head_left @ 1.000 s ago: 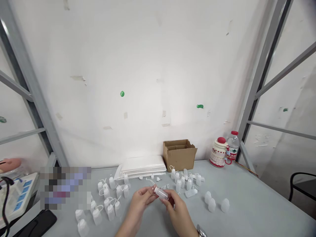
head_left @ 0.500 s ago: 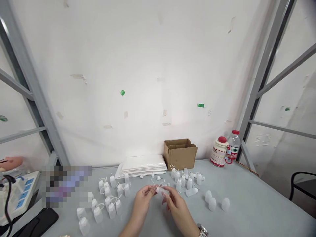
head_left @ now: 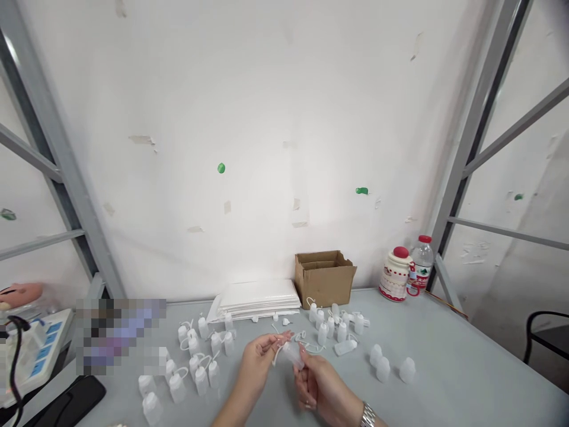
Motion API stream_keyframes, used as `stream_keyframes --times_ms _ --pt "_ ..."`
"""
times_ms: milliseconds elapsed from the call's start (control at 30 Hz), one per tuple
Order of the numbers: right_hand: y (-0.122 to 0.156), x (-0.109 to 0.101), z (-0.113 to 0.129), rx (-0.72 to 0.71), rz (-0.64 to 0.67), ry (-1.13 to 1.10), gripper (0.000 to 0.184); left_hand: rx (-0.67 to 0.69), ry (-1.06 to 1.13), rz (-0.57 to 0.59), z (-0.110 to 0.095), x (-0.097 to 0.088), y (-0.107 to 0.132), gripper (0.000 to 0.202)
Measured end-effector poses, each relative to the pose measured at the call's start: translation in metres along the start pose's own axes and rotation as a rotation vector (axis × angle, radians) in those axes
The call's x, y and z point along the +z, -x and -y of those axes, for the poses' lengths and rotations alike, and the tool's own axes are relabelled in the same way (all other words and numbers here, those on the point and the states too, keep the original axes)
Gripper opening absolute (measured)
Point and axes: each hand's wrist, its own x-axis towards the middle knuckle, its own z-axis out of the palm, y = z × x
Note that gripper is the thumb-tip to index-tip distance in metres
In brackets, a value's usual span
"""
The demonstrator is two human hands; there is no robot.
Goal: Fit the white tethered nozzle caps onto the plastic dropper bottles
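A small translucent squeeze bottle [head_left: 293, 354] is tilted above the table between my hands. My right hand [head_left: 319, 379] is closed round its body, thumb along the side. My left hand [head_left: 261, 359] is closed at the bottle's top end, its fingertips pinching there; the cap itself is too hidden to make out. A thin white cap strap hangs by the left fingers. Just beyond the hands lie loose white strap caps [head_left: 315, 347]. Three white nozzle tips [head_left: 285, 322] lie farther back.
Several capped bottles [head_left: 201, 379] stand at left; more bottles [head_left: 341, 332] cluster right of centre, one lying down. Three bottles without visible caps [head_left: 407, 370] are at right. Behind are white sheets [head_left: 258, 293], a cardboard box [head_left: 326, 281], a jar [head_left: 395, 276] and a phone [head_left: 73, 403].
My right hand has turned and shifted its hold lower on the bottle, which now shows more of its body. A strap now hangs beside my left fingers.
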Motion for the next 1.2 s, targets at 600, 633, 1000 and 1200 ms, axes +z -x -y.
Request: stream_keyframes --times_ms 600,633,1000,1200 --pt "0.005 -0.008 0.003 -0.474 -0.43 0.726 0.037 -0.2 0.019 -0.059 -0.002 -0.001 0.001 0.039" --pt "0.005 -0.008 0.003 -0.478 -0.444 0.74 0.037 -0.181 0.014 -0.062 -0.002 -0.001 0.002 0.037" --pt "0.009 -0.005 0.008 -0.501 -0.491 0.743 0.038 -0.121 0.184 -0.2 -0.006 -0.004 0.005 0.033" --pt "0.017 -0.001 0.005 -0.575 -0.409 0.895 0.028 -0.167 0.47 -0.163 -0.009 -0.012 0.005 0.021"
